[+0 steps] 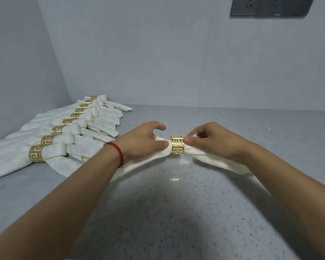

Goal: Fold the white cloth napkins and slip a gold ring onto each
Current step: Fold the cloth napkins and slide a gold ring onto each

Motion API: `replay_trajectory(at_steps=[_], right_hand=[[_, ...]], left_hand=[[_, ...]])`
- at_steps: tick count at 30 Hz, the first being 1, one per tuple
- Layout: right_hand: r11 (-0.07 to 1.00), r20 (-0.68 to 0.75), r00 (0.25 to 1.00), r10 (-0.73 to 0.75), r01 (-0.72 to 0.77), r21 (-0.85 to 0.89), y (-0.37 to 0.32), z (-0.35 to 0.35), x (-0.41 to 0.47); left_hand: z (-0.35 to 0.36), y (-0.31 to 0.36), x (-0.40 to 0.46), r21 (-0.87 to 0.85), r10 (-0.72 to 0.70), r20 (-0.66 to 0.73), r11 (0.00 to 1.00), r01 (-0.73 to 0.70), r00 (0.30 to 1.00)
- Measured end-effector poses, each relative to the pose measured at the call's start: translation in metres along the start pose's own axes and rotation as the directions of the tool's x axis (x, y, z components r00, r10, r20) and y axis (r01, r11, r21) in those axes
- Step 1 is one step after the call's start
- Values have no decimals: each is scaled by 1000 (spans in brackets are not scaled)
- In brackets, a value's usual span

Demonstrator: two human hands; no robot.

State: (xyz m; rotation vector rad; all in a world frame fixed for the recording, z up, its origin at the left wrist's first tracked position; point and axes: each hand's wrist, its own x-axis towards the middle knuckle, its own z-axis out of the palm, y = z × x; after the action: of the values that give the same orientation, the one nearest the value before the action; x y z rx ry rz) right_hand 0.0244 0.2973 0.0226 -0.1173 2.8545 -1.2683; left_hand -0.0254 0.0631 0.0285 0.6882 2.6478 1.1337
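Both hands work just above the counter (195,203): my left hand (143,141) pinches the napkin (139,166) beside the ring (177,145), my right hand (210,141) pinches its other side, and pulling unevenly could bunch the folds or drag the ring off-centre.

Your napkin (199,155) is plain cream-white; its ring (177,145) is shiny gold, cut in a Greek-key fret. Far left, the stacked napkins (94,124) are cream-white with a faint tonal leaf damask, each ring gold, same fret. Your left wrist carries a red cord (118,151). Counter (176,212): grey, speckled black and white. Wall (139,53): pale blue-grey. Outlet plate (270,6): dark grey.
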Motion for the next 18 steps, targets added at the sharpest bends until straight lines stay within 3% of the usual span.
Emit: replay_trajectory(at_steps=[7,12,18], right_hand=[[983,23,999,-33,28,180,-69,42,0],[973,65,991,-113,97,211,-130,98,17],[974,79,976,-203,193,117,-198,194,46]], left_hand=[[-67,-19,-59,-44,-87,-82,996,84,993],[-134,-60,-126,-268,-161,-84,954,133,983],[-193,-123,-178,-39,-245,-220,969,242,944]])
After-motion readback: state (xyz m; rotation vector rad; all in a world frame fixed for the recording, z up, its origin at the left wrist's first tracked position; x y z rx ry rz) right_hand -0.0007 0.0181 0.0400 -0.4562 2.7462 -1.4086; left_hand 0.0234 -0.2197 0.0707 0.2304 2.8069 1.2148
